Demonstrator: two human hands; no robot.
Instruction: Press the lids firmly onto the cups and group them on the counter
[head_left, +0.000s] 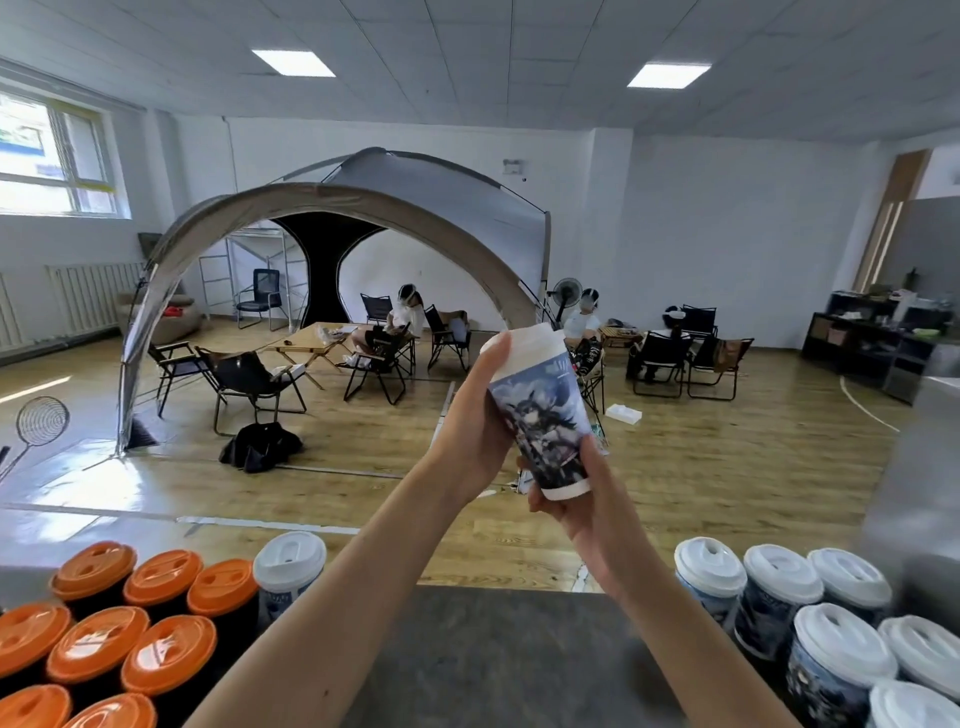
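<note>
So, both hands were clamped on one printed cup, held tilted in the air above the worktop. Left hand wrapped the upper wall, thumb up against the white lid; right hand gripped the base. Orange-lidded cups sat grouped at worktop left, a lone white-lidded cup just beside them. Other white-lidded cups sat grouped at right.

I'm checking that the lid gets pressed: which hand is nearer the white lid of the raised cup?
Left. The left hand grips the side of the cup, thumb up against the lid; the right hand holds the base, away from it.
</note>
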